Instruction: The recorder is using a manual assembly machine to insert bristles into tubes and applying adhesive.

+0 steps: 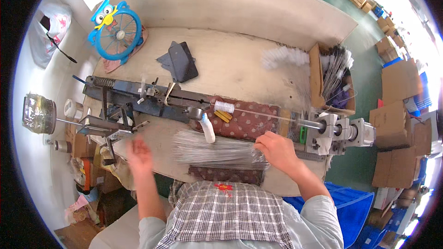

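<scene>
A bundle of thin metal wires [210, 150] lies on the bench in front of me. At its right end is my right hand [277, 150], fingers curled and pressed together by the wire tips; what they hold is too small to make out. My left hand [140, 154] is smeared by motion, below a small metal winding device with a crank handle [110, 160]. Beyond the wires runs a long metal machine rail [152, 97]. A lever with a white-wrapped handle [207, 130] points toward me from it. Beside the lever sits a ribbed white cylinder [224, 106] in line with a rod.
A motor-driven shaft mount [328, 133] stands at the bench's right end. Behind it a cardboard box [316, 76] holds wire brushes. A blue toy-like fan [121, 32] and dark flat pads [180, 62] are farther back. A blue crate [350, 203] stands at lower right.
</scene>
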A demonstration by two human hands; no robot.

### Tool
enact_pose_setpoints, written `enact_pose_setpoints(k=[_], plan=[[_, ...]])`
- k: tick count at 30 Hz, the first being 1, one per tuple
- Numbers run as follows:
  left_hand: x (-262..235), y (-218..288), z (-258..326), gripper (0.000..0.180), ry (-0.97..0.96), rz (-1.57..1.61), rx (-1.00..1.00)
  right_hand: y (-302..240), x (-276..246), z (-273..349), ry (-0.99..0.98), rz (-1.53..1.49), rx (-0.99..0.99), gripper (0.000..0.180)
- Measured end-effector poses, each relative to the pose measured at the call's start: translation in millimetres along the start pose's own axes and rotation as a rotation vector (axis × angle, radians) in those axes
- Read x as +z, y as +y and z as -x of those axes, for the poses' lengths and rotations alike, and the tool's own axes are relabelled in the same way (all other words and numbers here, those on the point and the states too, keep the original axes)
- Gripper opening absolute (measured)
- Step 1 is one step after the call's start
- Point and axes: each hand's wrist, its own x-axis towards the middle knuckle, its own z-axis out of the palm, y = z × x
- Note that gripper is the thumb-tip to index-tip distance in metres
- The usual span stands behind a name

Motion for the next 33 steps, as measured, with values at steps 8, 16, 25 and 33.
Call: enact_pose_setpoints(k=[8, 16, 25, 33], plan=[[-79, 115, -71, 0.044, 0.345, -0.041, 0.362, -11, -9, 3, 0.093, 0.064, -0.014, 0.008], [-20, -10, 8, 0.028, -0.045, -0.05, 0.033, -2, -14, 4, -0.025, 0.047, -0.02, 0.011], [151, -120, 168, 0.027, -0.724, -0.609, -0.26, 0, -4, 6, -0.113, 0.117, 0.108, 0.023], [169, -8, 166, 0.054, -0.794, 0.108, -0.79, -12, -59, 14, -0.033, 0.258, 0.052, 0.026]])
